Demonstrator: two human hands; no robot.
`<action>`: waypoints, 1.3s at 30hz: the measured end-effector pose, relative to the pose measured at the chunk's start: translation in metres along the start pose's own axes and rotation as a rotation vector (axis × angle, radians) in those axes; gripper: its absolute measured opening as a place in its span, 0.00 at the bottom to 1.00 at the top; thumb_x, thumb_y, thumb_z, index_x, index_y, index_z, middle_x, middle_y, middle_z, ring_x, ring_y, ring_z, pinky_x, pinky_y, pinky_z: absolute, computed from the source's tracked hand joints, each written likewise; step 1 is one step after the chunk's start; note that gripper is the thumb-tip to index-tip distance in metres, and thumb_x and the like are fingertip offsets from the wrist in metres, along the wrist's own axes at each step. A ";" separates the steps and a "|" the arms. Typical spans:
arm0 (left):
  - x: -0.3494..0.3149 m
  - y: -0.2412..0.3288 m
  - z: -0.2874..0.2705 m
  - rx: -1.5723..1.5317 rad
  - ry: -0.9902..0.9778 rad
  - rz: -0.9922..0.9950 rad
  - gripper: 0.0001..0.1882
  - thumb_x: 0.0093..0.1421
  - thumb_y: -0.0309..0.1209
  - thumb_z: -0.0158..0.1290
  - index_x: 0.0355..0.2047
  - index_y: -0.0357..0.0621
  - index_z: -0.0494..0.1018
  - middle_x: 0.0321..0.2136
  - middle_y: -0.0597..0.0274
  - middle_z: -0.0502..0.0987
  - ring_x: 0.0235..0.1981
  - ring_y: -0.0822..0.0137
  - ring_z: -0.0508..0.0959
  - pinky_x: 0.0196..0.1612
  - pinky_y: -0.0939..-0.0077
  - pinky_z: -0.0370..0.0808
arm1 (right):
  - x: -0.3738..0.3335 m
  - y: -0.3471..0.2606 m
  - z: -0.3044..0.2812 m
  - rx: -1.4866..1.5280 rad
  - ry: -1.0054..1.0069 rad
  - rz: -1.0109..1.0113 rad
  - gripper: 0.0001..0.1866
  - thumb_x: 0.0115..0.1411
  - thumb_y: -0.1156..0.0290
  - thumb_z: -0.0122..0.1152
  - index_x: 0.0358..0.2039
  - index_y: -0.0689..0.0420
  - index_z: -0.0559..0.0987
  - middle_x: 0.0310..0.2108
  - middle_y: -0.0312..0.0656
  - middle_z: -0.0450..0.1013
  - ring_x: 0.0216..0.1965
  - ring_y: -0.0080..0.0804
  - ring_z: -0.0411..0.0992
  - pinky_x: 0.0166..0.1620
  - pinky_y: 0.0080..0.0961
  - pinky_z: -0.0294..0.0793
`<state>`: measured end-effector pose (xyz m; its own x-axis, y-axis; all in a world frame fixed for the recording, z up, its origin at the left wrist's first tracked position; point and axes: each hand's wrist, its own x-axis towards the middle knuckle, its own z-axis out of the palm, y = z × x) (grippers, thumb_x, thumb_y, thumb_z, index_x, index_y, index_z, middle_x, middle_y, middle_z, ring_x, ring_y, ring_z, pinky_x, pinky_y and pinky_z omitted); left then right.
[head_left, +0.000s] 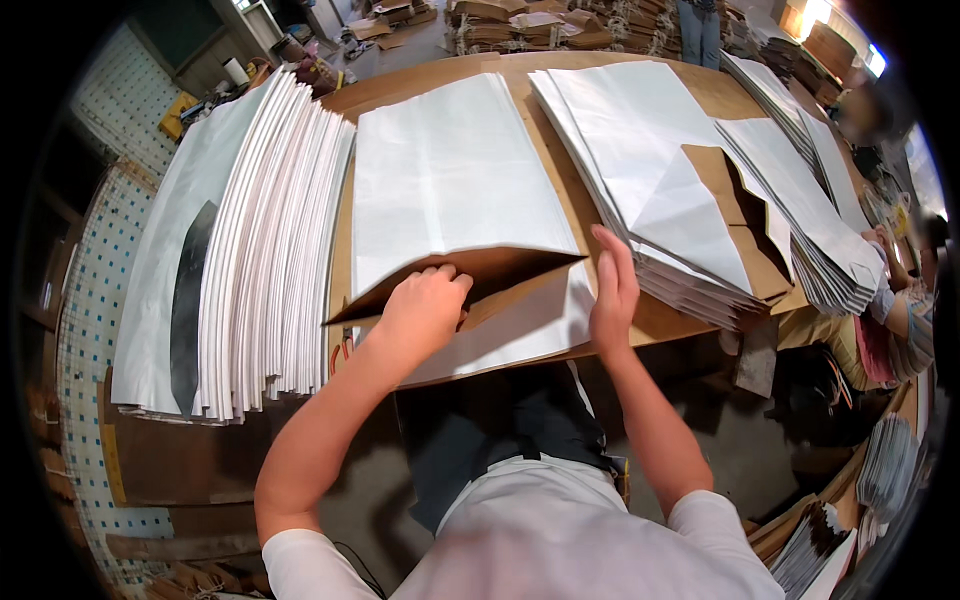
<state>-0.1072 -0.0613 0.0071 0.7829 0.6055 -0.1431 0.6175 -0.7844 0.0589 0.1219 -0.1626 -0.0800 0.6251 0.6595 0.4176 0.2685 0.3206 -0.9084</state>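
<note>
A large white paper sack [450, 170] with a brown inner face lies in front of me, its mouth gaping toward me. My left hand [425, 305] reaches over the near edge of that mouth, fingers curled and closed on the brown-lined layer; its fingertips are partly hidden inside. Beside the right corner of the mouth is my right hand [614, 295], open, fingers stretched and close together, palm turned toward the sack. Whether it touches the corner I cannot tell. Another white sheet or sack [500, 335] shows underneath at the table's front edge.
Left stands a thick stack of white sacks [270, 240] with a dark flat strip [190, 310] on it. Orange-handled scissors [341, 352] lie beside it. A stack [640, 130] at right carries a sack with a folded-open brown end [740, 215]. Another person [905, 310] is at far right.
</note>
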 end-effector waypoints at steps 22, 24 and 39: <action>0.129 0.032 0.062 -1.234 -0.395 -0.139 0.21 0.70 0.31 0.51 0.58 0.29 0.71 0.51 0.52 0.77 0.50 0.65 0.75 0.53 0.68 0.73 | 0.043 0.077 0.030 0.403 -0.419 0.542 0.40 0.78 0.43 0.31 0.68 0.70 0.67 0.69 0.53 0.66 0.71 0.41 0.61 0.74 0.33 0.52; 0.131 0.037 0.058 -1.096 -0.499 -0.210 0.26 0.70 0.31 0.48 0.64 0.24 0.63 0.58 0.42 0.73 0.56 0.55 0.74 0.58 0.62 0.72 | 0.043 0.079 0.027 0.337 -0.444 0.511 0.40 0.78 0.42 0.30 0.69 0.69 0.66 0.69 0.52 0.65 0.71 0.38 0.60 0.74 0.31 0.52; 0.100 0.048 0.056 -1.287 -0.317 -0.232 0.24 0.68 0.25 0.47 0.63 0.28 0.65 0.55 0.48 0.74 0.54 0.60 0.74 0.57 0.66 0.72 | 0.041 0.090 0.032 0.246 -0.462 0.439 0.38 0.79 0.44 0.30 0.70 0.65 0.67 0.69 0.51 0.66 0.70 0.36 0.62 0.73 0.30 0.53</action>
<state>-0.0033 -0.0456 -0.0594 0.7078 0.5118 -0.4869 0.5020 0.1205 0.8564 0.1488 -0.0847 -0.1441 0.2462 0.9688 0.0278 -0.1469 0.0657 -0.9870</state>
